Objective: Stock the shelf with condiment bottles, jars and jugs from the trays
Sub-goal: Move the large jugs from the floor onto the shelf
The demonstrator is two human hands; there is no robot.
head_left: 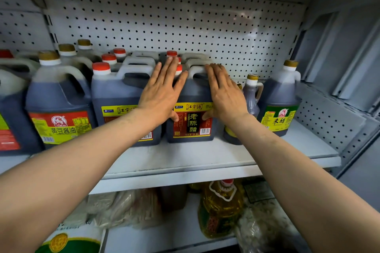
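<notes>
Left hand [162,90]: fingers spread flat against the vinegar jug [192,117], at its 10 o'clock.
Right hand [223,91]: flat, fingers together, at its 2 o'clock.
Jug: mid-shelf [185,160], label reads 老陈醋, 2.5L.
Neighbours: 黄豆酱油 jug [58,107] at 9 o'clock, 米醋 jug [280,104] at 3 o'clock.

Dark jugs [123,96] stand packed handle to handle across the left and middle of the shelf [185,162], rows reaching back to the pegboard [174,16]. A bare strip runs along the near edge. Far right, open shelf lies beyond the green-labelled jug [279,100].
</notes>
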